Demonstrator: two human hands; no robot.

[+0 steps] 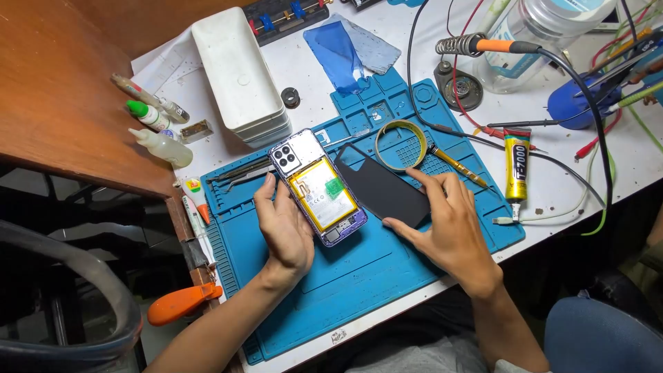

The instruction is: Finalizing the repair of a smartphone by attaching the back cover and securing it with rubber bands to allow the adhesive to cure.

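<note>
An opened phone (316, 185) lies back-up on the blue work mat (345, 276), its yellow battery and camera block exposed. My left hand (283, 228) rests against the phone's left edge, fingers curled at its side. Beside the phone lies a dark back cover (380, 186). My right hand (442, 221) touches the cover's lower right edge with thumb and fingertips. A roll of tape (400, 145) and a gold-handled screwdriver (456, 166) sit just beyond the cover.
Tweezers (242, 173) lie on the mat's left. A yellow glue tube (516, 166), soldering iron (483, 45), cables, a white box (238, 72), small bottles (155, 131) and an orange clamp handle (179, 304) surround the mat. A wooden surface (62, 90) is at left.
</note>
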